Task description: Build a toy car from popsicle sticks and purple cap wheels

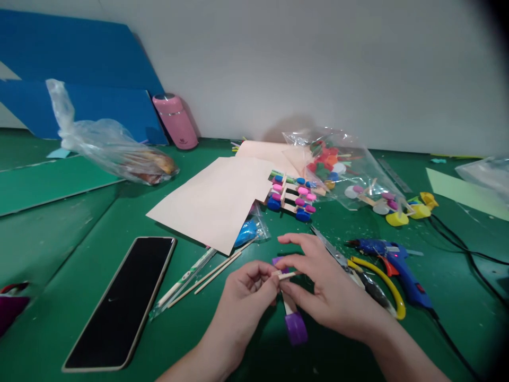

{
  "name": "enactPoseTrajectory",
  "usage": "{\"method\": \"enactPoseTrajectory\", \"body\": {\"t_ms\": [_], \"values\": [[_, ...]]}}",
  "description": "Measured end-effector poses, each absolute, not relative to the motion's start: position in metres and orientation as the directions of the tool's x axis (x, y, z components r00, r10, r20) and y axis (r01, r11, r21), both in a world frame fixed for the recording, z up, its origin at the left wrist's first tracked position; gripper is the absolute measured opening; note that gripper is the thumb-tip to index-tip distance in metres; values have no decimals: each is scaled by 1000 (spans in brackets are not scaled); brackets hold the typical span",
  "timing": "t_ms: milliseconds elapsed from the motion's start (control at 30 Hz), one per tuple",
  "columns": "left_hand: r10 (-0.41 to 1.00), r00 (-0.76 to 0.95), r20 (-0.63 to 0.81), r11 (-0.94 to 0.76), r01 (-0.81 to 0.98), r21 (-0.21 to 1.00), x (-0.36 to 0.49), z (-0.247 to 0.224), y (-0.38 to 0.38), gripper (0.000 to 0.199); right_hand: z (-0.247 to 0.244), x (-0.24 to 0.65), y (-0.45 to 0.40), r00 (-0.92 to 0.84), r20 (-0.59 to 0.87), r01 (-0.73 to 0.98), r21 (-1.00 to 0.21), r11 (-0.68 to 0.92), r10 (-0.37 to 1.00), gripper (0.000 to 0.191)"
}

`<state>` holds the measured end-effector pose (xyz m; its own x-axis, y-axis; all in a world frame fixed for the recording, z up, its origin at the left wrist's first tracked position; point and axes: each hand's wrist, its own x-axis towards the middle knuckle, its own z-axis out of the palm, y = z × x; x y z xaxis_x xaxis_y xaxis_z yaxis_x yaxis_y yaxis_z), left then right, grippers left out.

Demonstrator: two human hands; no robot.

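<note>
Near the table's front, my left hand [248,297] pinches one end of a short wooden stick [287,275] between thumb and forefinger. The thumb and index finger of my right hand [324,286] close on the stick's other end, its remaining fingers raised. Under both hands lies a pale wooden strip [289,303] with a purple bottle cap [296,329] at its near end. More purple shows at the far end, partly covered by my fingers. Whether the strip is also gripped is hidden.
Right of my hands lie pliers [379,289], scissors [328,245] and a blue glue gun [397,260] with its cord. Beyond are small wheeled models [292,196], pale paper [214,196] and a plastic bag of parts [342,164]. Wooden skewers [217,273] and a phone [123,302] lie left.
</note>
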<state>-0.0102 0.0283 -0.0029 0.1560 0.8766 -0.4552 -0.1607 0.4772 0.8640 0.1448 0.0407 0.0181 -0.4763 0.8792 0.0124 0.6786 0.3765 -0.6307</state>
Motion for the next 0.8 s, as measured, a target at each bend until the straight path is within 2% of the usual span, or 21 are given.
{"method": "enactPoseTrajectory", "body": {"t_ms": [233,533,667,800], "values": [[878,141,-458,473,-95,876,-9,-1,31,10,24,145,49,-510,-22,656,-657,372,860,6],[907,122,-402,406,-2,914,-9,-1,34,12,23,146,50,-483,-26,625,-710,323,875,13],[959,112,-259,245,125,961,-10,-4,33,9,22,146,49,-470,-12,615,-722,317,882,13],[983,182,-2,-60,334,940,-12,-7,30,10,20,146,48,-473,19,605,-720,341,881,12]]}}
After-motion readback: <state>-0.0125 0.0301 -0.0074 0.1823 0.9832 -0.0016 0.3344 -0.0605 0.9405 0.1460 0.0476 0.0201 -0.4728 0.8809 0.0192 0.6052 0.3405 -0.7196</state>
